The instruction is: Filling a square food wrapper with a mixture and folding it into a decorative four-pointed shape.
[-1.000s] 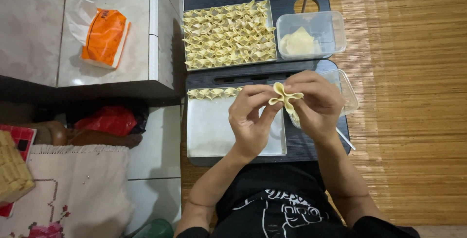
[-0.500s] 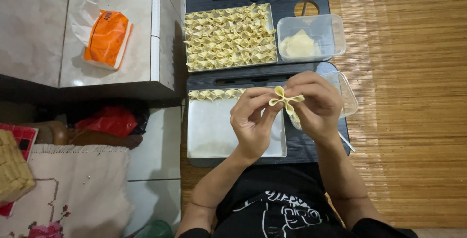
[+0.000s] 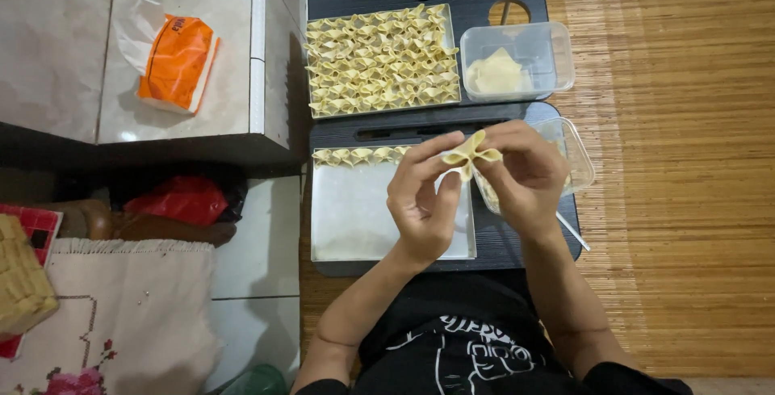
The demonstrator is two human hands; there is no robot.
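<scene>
Both my hands hold one folded pale-yellow dumpling (image 3: 471, 151) above the near tray. My left hand (image 3: 422, 197) pinches its left side and my right hand (image 3: 523, 175) pinches its right side. Under them lies a metal tray (image 3: 355, 225) with a short row of folded dumplings (image 3: 359, 155) along its far edge. A second tray (image 3: 310, 64) behind it is packed with several rows of folded dumplings (image 3: 379, 58). A clear tub (image 3: 557, 52) at the back right holds a stack of wrappers (image 3: 496, 74). Another clear tub (image 3: 580, 157) sits partly hidden under my right hand.
Two black lap tables (image 3: 484, 0) carry the trays on a woven straw mat (image 3: 686, 161). An orange tissue pack (image 3: 173, 60) lies on a tiled ledge at the left. A red bag (image 3: 182, 200) sits below it, next to an embroidered cloth (image 3: 121, 306).
My hands and the dumpling stay in nearly the same place. The fingers have shifted slightly on the dumpling's folds.
</scene>
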